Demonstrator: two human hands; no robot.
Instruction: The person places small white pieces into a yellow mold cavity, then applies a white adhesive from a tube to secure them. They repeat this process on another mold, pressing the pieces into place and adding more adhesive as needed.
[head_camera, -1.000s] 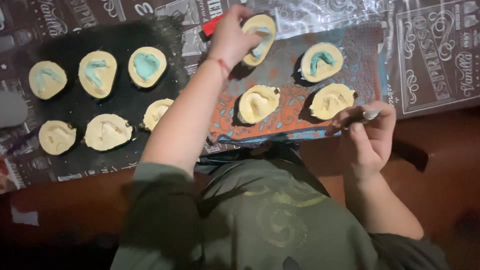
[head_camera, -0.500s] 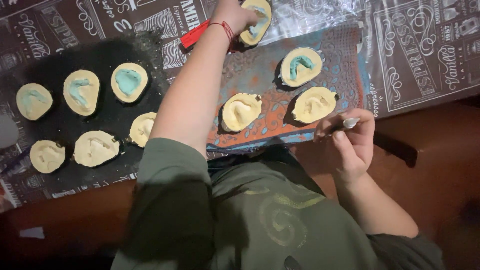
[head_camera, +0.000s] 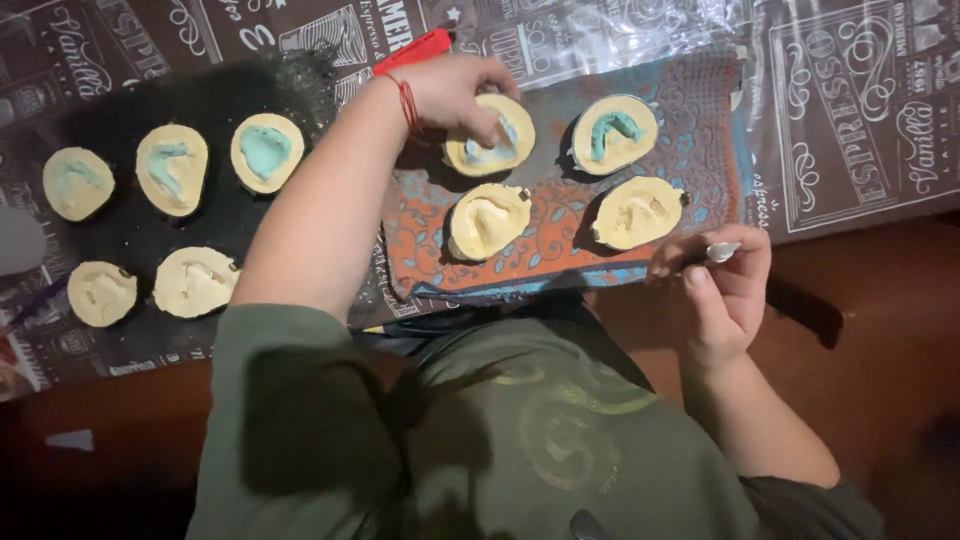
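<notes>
So the big change from a second ago: the left hand (head_camera: 455, 92) was way up at the far edge of the table (head_camera: 860, 120) with that pale oval mould (head_camera: 492, 135) lifted and half out of frame; now it's come back down and the mould sits on the patterned cloth (head_camera: 560, 215), at the cloth's far-left corner; the fingers are curled over its top edge, pinching it lightly rather than spread, so it looks set down but not let go of yet.

Right hand (head_camera: 715, 290) has barely shifted; it hangs just off the near right corner of the cloth, thumb and forefinger pressed together on a small silvery tool (head_camera: 722, 250); can't tell what kind of tool, it's too small.

What that means, as far as I can judge: the mould under the left hand has a faint blue patch in its hollow, paler than the blue-filled mould (head_camera: 612, 133) right beside it; the two nearer the person, one unfilled mould (head_camera: 487, 220) and another plain one (head_camera: 637, 212), show no colour.

Over on the black mat (head_camera: 130, 230) toward the left edge there are three tinted and two plain ovals, well apart from both hands; a red strip (head_camera: 412, 50) pokes out behind the left wrist.
</notes>
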